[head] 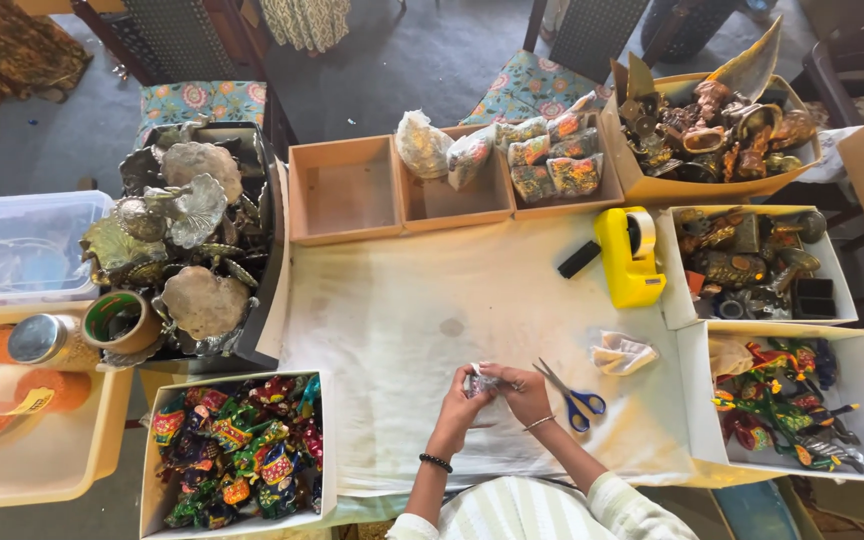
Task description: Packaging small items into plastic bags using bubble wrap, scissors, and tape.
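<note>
Both my hands meet over the tabletop's (422, 300) near edge, left grip (461, 405) and right grip (524, 392) pinched shut around a small wrapped trinket (481, 381) (scissors (570, 396) just beside).

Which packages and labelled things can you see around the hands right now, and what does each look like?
Small clear wrapped packet: between left hand and right hand, silvery.
Wrapped packets: far tan tray, rounded, multicoloured.
Two pale bags: middle tan tray, lumpy.
Shiny packets: white box near left, red, green, blue.
Yellow tag: far left, on an orange lid.
</note>
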